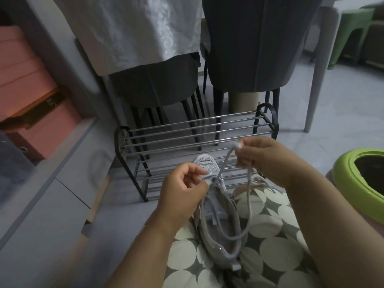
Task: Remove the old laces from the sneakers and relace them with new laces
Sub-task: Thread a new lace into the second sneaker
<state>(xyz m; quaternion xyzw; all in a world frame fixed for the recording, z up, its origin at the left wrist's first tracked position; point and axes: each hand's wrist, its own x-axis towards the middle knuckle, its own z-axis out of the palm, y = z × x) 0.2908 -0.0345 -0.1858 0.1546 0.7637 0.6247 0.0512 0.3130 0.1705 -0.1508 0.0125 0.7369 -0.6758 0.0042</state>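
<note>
Saw grey sneaker (218, 221) resting on my lap, toe toward shoe rack (187, 140). My left hand (182, 190) pinched lace (247, 206) at eyelets; right hand (264, 159) fingers clamped raised lace loop.

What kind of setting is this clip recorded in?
Most likely a home, near a dining area: a metal shoe rack on the tiled floor, grey upholstered chairs at a cloth-covered table, pink storage boxes stacked at left.

Sneaker (220, 225) on spotted lap fabric (268, 246); rack (197, 129) on floor (342, 100).
</note>
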